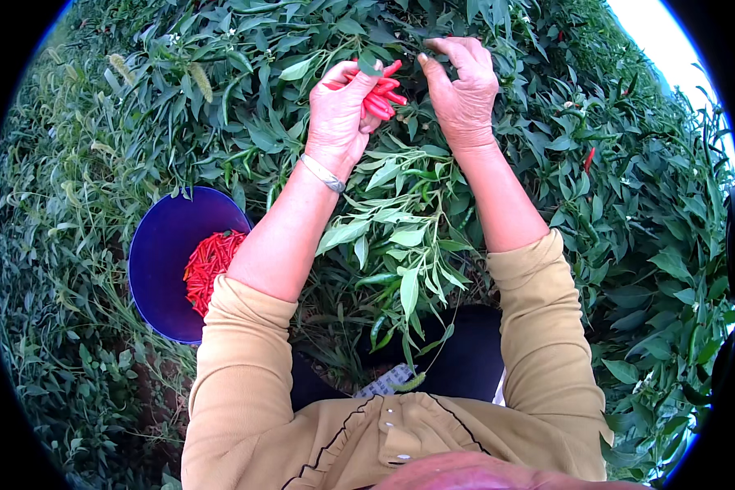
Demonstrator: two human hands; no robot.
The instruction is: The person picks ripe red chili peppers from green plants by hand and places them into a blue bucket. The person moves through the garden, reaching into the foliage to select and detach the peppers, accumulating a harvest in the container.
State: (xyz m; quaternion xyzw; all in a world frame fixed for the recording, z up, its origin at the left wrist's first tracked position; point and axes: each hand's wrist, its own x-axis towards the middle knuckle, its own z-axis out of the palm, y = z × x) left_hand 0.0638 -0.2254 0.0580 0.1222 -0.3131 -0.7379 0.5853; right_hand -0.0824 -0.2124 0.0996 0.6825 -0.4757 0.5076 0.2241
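My left hand (346, 113), with a silver bracelet at the wrist, is closed around a bunch of red chili peppers (380, 101) at the upper middle. A green leaf lies by its thumb. To its right, my right hand (459, 89) reaches into the pepper plants, thumb and forefinger apart at the tips; no pepper shows between them. Below my hands, a pepper branch (409, 288) with green chili peppers (378, 279) hangs between my forearms. Left of my left forearm stands a blue bucket (159, 263) holding many picked red chili peppers (211, 263).
Dense pepper plants (637, 202) surround me, with a red chili pepper (589, 160) hanging at the right. Weeds with bristly seed heads (202, 81) grow at the left. My knees in dark trousers (465, 355) are beneath the branch.
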